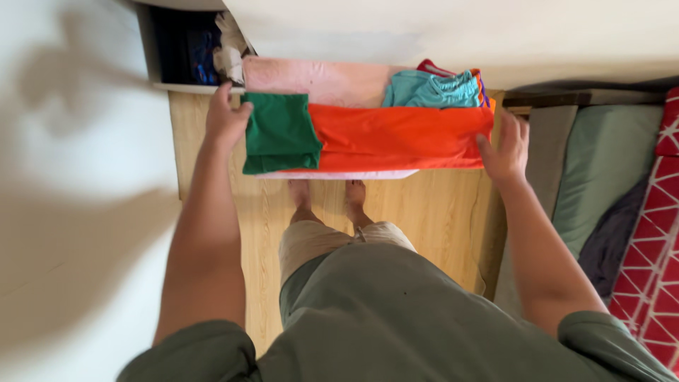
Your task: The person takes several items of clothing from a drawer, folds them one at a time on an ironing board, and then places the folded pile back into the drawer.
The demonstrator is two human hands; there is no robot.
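Note:
I am looking down at a pile of folded clothes held out in front of me above the floor. A green folded garment (pixel 281 133) lies on the left end, over a wide orange one (pixel 403 136), with a white layer (pixel 339 174) under them. Behind are a pink cloth (pixel 318 79) and teal folded clothes (pixel 431 90). My left hand (pixel 225 117) grips the pile's left end beside the green garment. At the other end my right hand (pixel 506 145) holds the edge of the orange garment.
My bare feet (pixel 327 199) stand on a wooden floor (pixel 424 219). A bed with a green sheet (pixel 601 163) and a red patterned blanket (pixel 654 233) is at the right. An open shelf (pixel 187 53) with dark items is at the upper left, beside a white wall (pixel 71 177).

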